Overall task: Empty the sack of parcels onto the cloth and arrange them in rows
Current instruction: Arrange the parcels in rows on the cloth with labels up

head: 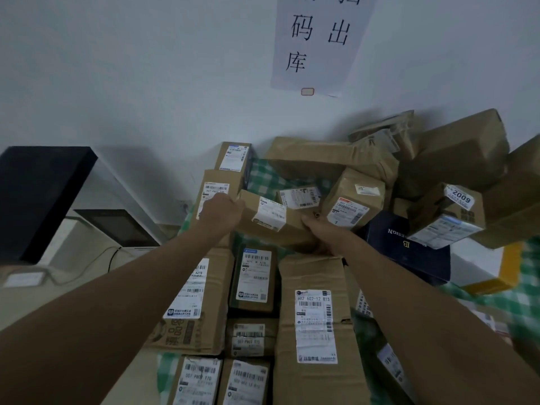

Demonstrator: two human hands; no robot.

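Note:
A green and white checked cloth (264,178) lies under many brown cardboard parcels. Both hands hold one brown parcel (271,222) with a white label, above the middle of the cloth. My left hand (222,213) grips its left end and my right hand (323,229) its right end. Below it, labelled parcels lie side by side in rows, among them a long box (314,325) and a smaller one (254,277). A loose heap of parcels (353,200) is piled at the back right. No sack is visible.
A white wall with a paper sign (318,39) stands right behind the parcels. A black box (41,197) and a dark screen (117,228) sit at the left. A dark blue box (406,255) and a yellow-edged box (508,270) lie at the right.

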